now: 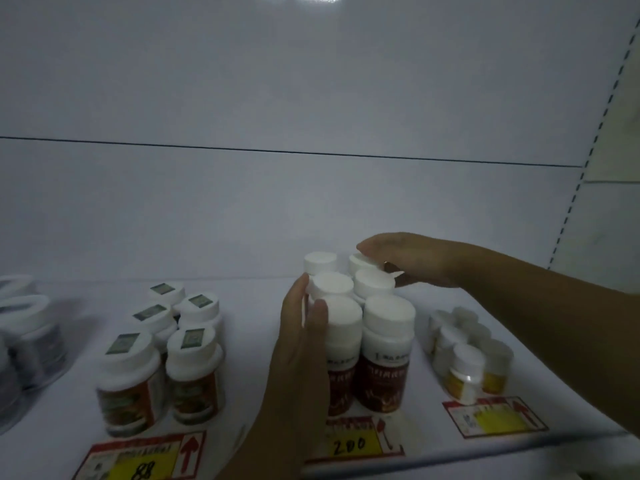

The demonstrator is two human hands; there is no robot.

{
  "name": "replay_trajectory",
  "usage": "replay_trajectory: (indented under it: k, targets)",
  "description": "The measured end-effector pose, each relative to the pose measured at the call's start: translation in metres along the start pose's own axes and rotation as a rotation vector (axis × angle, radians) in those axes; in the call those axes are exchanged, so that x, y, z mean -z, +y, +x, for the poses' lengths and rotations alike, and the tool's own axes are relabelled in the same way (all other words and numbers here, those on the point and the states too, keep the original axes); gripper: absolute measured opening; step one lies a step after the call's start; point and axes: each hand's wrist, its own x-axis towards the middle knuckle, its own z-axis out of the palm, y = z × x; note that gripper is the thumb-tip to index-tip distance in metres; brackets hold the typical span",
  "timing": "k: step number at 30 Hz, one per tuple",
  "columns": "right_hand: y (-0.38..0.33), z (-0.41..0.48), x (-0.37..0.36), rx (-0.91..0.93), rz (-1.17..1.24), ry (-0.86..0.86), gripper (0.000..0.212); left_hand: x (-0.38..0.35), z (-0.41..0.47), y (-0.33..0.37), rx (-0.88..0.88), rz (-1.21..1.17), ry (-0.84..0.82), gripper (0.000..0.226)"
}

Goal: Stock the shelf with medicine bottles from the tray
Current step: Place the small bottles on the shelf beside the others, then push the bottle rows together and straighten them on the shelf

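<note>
Several white-capped medicine bottles with dark red labels (384,358) stand in two tight columns on the white shelf (249,306). My left hand (301,344) lies flat against the left side of this group, fingers straight and thumb against the front left bottle's cap. My right hand (412,261) reaches in from the right and rests over the caps of the rear right bottles, fingers stretched out; the bottle under it is partly hidden. The tray is out of view.
A group of orange-labelled bottles (159,362) stands to the left and small yellow-labelled bottles (467,355) to the right. Grey wrapped bottles (27,341) sit at the far left. Price tags (356,441) line the front edge. The shelf's back wall is just behind the rows.
</note>
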Motion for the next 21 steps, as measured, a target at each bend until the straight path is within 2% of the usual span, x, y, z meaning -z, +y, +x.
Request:
replay_trajectory:
  k: [2,5,8,9,12,15,17,21]
  targets:
    - [-0.01,-0.007,0.001,0.036,-0.226,0.154,0.048,-0.002,-0.014,0.006,0.008,0.121,0.047,0.043]
    - [-0.028,-0.021,-0.001,0.134,-0.577,0.274,0.059,0.005,-0.032,0.01,-0.234,0.356,0.026,0.042]
    - [-0.052,-0.037,-0.011,0.259,-0.641,0.314,0.061,0.032,-0.025,0.047,-0.445,0.712,-0.021,0.052]
    - [-0.061,-0.042,-0.017,0.293,-0.661,0.307,0.061,0.047,-0.018,0.061,-0.461,0.841,-0.025,0.057]
    - [-0.086,-0.058,-0.045,0.384,-0.774,0.242,0.063,0.102,-0.009,0.1,-0.238,1.326,-0.121,0.06]
    - [-0.116,-0.075,-0.075,0.505,-0.812,0.191,0.063,0.164,-0.028,0.124,0.062,1.623,-0.191,0.066]
    - [-0.137,-0.086,-0.1,0.582,-0.825,0.166,0.063,0.205,-0.05,0.138,0.162,1.666,-0.13,0.068]
    - [-0.18,-0.097,-0.152,0.689,-0.842,0.112,0.064,0.273,-0.082,0.154,0.169,1.656,0.005,0.068]
